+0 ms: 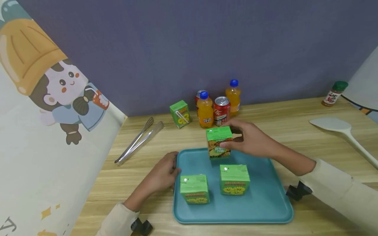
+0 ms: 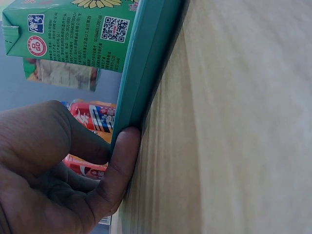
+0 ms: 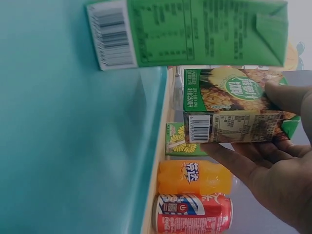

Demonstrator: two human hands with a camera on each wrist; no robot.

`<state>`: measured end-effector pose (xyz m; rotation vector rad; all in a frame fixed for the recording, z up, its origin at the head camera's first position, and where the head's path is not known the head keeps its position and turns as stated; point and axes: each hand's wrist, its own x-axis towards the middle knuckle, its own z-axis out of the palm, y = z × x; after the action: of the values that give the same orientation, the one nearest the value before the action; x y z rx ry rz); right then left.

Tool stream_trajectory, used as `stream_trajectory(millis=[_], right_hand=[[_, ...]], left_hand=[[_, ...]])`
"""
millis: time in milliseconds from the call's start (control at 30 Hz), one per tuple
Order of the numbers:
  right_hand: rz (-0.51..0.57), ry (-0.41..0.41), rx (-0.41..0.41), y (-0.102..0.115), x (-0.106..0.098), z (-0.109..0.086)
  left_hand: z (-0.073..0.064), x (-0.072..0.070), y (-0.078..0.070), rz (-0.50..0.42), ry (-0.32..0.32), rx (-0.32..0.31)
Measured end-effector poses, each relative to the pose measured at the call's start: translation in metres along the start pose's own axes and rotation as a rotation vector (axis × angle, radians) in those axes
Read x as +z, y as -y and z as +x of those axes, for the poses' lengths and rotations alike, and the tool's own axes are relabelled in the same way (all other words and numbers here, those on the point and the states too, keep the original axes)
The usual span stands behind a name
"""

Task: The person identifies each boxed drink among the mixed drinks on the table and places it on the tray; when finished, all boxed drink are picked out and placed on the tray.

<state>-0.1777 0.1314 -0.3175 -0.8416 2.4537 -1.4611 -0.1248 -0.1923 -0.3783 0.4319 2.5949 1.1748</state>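
Where visible, right hand (image 1: 252,139) straddles carton (image 1: 215,141).

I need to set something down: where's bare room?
Bare: front right corner of the blue rectangular plastic tray; wooden tabletop between white plastic spatula and blue-capped orange bottles. Crowded: back centre, where those bottles and red metal cans cluster.

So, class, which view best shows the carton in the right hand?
Right wrist: the carton appears largest, its printing clearest. Head shows its top and front, smaller; left wrist shows it blurred, partly hidden.
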Motion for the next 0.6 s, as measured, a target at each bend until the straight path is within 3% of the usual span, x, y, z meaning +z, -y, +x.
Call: stream_trajectory(millis=[433,600], right_hand=[[-0.088,0.013,0.063,-0.01,-0.003,-0.043],[-0.051,0.036,0.066,-0.024,-0.004,-0.051]], left_hand=[[-0.001,0.001,-0.002,0.009,-0.006,-0.005],[0.0,0.001,-0.001,0.014,-0.007,-0.002]])
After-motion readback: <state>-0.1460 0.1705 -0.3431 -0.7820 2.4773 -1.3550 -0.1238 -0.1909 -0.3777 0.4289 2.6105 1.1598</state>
